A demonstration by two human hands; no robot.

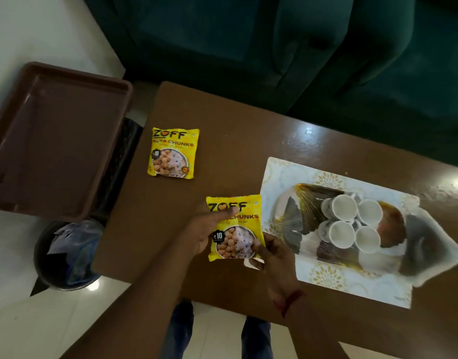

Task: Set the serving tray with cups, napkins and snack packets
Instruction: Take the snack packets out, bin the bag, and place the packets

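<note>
Both of my hands hold one yellow snack packet over the brown table. My left hand grips its left side with the thumb across the top print. My right hand pinches its lower right corner. A second yellow snack packet lies flat on the table further left. To the right, the white patterned serving tray carries several white cups standing close together. A pale napkin lies crumpled over the tray's right end.
A brown plastic tray sits at the left, overhanging a dark bin with a plastic liner on the white floor. A dark green sofa runs behind the brown table. My legs show below the table's near edge.
</note>
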